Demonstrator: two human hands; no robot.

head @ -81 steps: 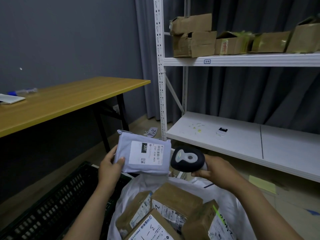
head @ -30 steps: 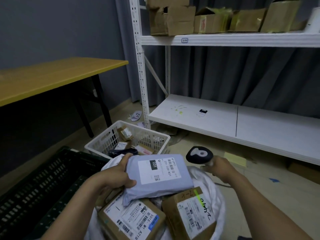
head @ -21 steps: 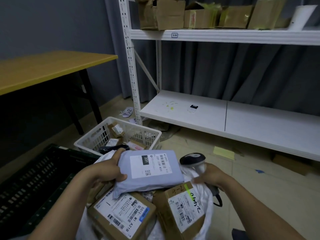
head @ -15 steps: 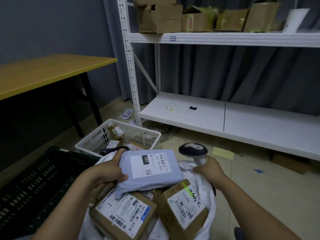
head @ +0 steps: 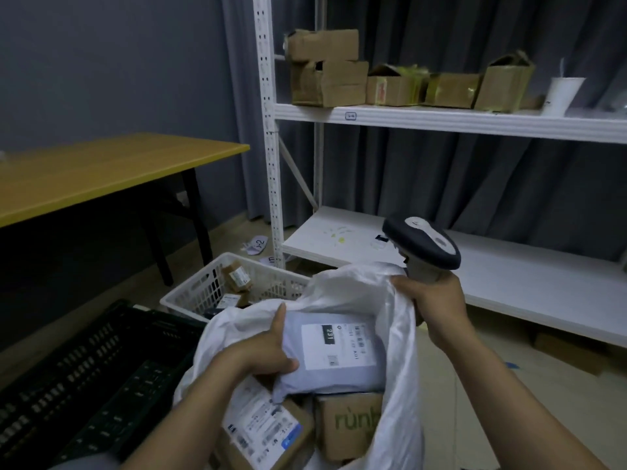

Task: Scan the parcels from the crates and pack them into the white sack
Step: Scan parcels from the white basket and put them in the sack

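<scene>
Head view: left hand [head: 261,359] pinches grey plastic mailer parcel [head: 339,346] by nine-o'clock edge inside white sack [head: 402,337]; seems light, floppy, slippery. Right hand [head: 437,300] clutches black scanner [head: 422,242], sack rim.

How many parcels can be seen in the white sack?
3: grey mailer on top in the left hand, labelled carton lower left, green-printed carton lower right. More may lie hidden.

Grey mailer [head: 339,354] with white label, white sack [head: 400,361], brown boxes [head: 346,425], black crate [head: 95,374]
</scene>
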